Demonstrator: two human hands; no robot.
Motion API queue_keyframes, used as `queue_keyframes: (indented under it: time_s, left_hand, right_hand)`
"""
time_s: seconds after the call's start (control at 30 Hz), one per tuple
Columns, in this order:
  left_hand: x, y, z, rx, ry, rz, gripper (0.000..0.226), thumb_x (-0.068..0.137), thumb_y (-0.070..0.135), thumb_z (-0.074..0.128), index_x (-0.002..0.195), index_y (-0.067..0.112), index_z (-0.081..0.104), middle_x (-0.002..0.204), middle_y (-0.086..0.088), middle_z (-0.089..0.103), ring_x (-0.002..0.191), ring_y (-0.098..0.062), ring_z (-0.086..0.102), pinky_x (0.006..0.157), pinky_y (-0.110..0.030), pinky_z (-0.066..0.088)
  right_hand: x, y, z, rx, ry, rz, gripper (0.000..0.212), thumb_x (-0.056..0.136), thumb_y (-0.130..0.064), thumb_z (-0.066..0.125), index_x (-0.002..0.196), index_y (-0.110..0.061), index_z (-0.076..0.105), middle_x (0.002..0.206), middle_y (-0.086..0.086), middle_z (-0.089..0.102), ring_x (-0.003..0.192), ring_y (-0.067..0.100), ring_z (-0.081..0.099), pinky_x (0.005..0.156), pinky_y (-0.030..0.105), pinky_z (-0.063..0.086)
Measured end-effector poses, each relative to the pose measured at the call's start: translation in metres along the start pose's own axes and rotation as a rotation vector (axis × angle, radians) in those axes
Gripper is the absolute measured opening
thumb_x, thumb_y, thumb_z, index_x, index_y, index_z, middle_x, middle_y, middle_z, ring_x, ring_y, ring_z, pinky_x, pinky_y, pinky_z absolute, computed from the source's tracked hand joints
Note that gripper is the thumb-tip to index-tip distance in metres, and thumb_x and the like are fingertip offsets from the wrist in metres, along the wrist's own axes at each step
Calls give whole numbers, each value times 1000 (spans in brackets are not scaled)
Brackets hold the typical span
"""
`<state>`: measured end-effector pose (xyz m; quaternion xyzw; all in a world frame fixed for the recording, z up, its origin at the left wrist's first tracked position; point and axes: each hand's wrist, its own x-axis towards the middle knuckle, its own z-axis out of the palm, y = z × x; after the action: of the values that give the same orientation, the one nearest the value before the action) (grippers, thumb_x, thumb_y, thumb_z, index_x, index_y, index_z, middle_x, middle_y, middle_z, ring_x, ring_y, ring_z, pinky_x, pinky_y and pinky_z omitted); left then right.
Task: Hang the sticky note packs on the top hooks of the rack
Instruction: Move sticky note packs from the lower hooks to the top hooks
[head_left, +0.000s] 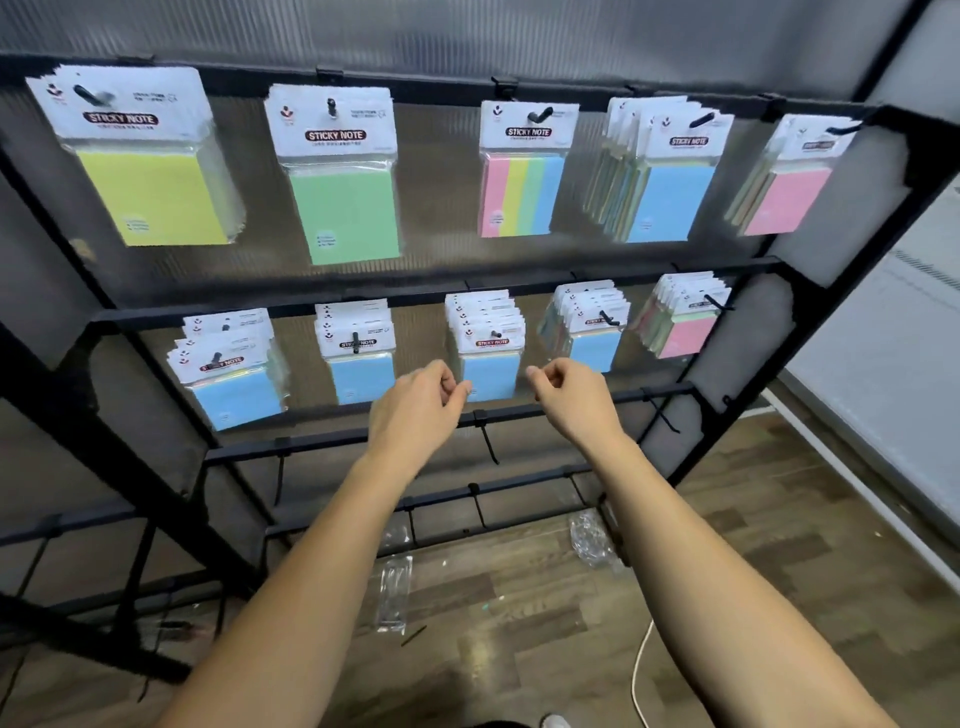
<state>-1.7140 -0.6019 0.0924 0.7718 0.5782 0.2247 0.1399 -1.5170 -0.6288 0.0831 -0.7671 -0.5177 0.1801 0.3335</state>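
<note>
The black rack's top bar (441, 96) carries sticky note packs on its hooks: yellow (150, 192), green (343, 208), striped (519, 192), blue (670, 200) and pink (795, 200). The second row holds stacks of packs, mostly blue. My left hand (421, 402) and my right hand (569, 397) reach up on either side of the middle blue stack (488, 374) in that row. The fingers of both hands are loosely curled and hold nothing. My left fingertips are at the stack's lower left edge. My right hand is just clear of its right edge.
Below the hands run two lower bars (561, 408) with bare black hooks (488, 447). Clear plastic wrappers (395, 592) and a white cable (641, 670) lie on the wooden floor. A white panel (883, 338) stands to the right of the rack.
</note>
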Motion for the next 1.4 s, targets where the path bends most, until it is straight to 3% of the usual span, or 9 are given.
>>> queue_keyframes:
  time_s: [0.13,0.3,0.4,0.47,0.67,1.0,1.13,1.23,1.4]
  left_hand:
    - [10,12,29,45,7,-103,28,97,49,49,94,22,55,91,6,65,82,-19,61,66,-33,47]
    - [14,23,51,94,23,-242,40,96,52,50,111,14,57,107,-1,61,89,-21,61,70,-34,43]
    - [16,26,62,116,13,-282,48,96,53,50,119,11,54,118,-6,56,99,-24,61,72,-35,44]
    - [17,30,69,124,16,-294,51,96,53,51,123,10,51,123,-7,53,104,-26,60,73,-36,43]
    - [16,47,80,120,53,-335,45,95,52,51,115,12,54,114,-5,55,98,-26,61,76,-38,47]
    - [0,70,89,-57,160,-456,33,93,49,57,94,17,49,92,-1,66,86,-27,62,73,-39,49]
    - [-7,77,90,-154,189,-472,33,93,48,60,97,17,48,84,4,61,83,-22,58,68,-35,43]
    - [-12,76,91,-172,204,-470,34,96,49,54,102,15,53,86,4,63,86,-23,60,73,-39,50]
    - [-20,79,91,-142,217,-449,40,100,49,45,79,16,54,75,-3,65,77,-31,61,64,-39,48]
  right_hand:
    - [17,29,-21,-115,-39,36,35,98,-45,54,85,-13,60,80,0,61,82,24,55,69,33,41]
    - [42,61,-34,-170,-62,86,42,97,-50,55,82,-10,56,81,7,62,83,32,58,65,34,41]
    - [55,74,-40,-167,-58,105,50,96,-50,56,111,-3,56,106,13,64,98,34,59,72,37,44]
    - [62,81,-45,-146,-54,108,57,95,-50,58,119,0,50,114,14,62,96,32,58,70,36,44]
    - [85,94,-56,-133,-102,62,63,92,-49,64,125,1,45,122,17,57,110,34,59,75,35,43]
    - [88,105,-58,58,-153,53,41,93,-39,66,110,-4,50,104,9,60,88,24,56,70,31,40]
    - [78,109,-59,180,-130,54,28,98,-35,60,100,-9,50,99,6,60,88,24,55,70,31,37]
    - [67,116,-58,173,-94,28,30,101,-40,52,96,-11,55,90,3,63,88,28,59,67,35,40]
    - [44,120,-67,170,-5,-6,36,103,-44,46,81,-15,53,72,-6,56,76,25,54,60,34,35]
